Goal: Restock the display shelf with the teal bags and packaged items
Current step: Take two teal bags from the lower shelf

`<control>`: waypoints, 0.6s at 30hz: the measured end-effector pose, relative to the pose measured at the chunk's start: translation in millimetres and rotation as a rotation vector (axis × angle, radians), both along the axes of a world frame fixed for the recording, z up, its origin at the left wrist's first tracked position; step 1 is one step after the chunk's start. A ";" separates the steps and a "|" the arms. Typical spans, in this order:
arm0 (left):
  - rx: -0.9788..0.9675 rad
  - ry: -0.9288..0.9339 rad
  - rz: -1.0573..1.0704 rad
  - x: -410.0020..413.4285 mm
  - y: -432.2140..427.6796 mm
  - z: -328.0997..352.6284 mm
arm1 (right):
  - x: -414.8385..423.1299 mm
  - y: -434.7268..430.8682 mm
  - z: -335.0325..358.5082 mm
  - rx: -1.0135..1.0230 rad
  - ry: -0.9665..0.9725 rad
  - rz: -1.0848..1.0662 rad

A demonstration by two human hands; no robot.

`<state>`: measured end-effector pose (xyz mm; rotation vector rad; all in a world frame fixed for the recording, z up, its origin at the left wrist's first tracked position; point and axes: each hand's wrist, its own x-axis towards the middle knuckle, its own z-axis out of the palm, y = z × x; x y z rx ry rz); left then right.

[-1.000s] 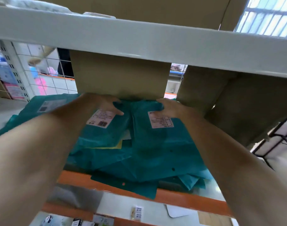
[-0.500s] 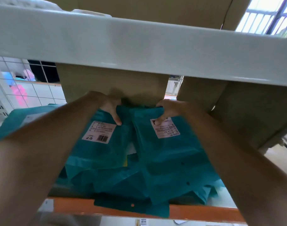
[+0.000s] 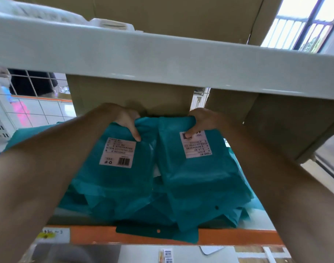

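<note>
Several teal bags lie in a loose pile on the shelf with the orange front edge [image 3: 238,238]. Two bags sit on top, each with a white label: the left teal bag [image 3: 116,179] and the right teal bag [image 3: 202,175]. My left hand [image 3: 127,120] grips the far end of the left bag, thumb down on its top. My right hand [image 3: 204,121] grips the far end of the right bag, thumb on its label. Lower bags hang a little over the orange edge.
A white shelf beam [image 3: 162,59] crosses just above my hands. A cardboard box [image 3: 130,95] stands behind the bags, another cardboard box [image 3: 287,126] at the right. A wire grid panel [image 3: 35,103] closes the left side. A lower shelf [image 3: 181,254] carries small labels.
My hands have pulled the far ends of the two top bags toward me and upward a little. The view has tipped closer, so the bags and beam look larger.
</note>
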<state>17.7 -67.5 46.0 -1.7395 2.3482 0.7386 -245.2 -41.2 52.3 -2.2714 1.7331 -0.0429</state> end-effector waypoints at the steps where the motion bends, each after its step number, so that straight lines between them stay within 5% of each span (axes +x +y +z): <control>1: -0.016 0.020 -0.001 -0.4 5.8 8.5 | -1.4 3.0 5.6 -0.017 -0.002 0.000; 18: -0.198 0.251 -0.035 13.1 101.1 55.5 | 0.1 88.0 33.4 -0.193 -0.178 0.085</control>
